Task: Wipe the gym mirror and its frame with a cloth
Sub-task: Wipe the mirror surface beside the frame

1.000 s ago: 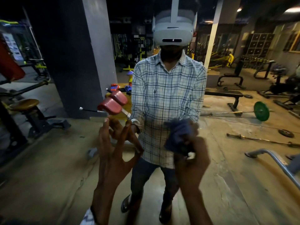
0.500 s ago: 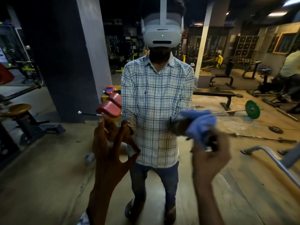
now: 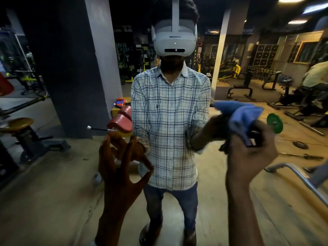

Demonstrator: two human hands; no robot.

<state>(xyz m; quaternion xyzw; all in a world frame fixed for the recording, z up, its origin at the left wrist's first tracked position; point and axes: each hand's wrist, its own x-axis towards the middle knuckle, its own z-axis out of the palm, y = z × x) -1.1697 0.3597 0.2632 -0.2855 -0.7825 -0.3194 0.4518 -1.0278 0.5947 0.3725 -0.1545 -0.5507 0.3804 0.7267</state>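
Blue cloth (image 3: 244, 115), bunched, against mirror (image 3: 53, 201), right of centre; mirror spans whole view

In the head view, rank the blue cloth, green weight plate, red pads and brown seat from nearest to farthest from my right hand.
1. blue cloth: gripped in the right hand.
2. green weight plate: just to its upper right.
3. red pads: left, above the left hand.
4. brown seat: far left.
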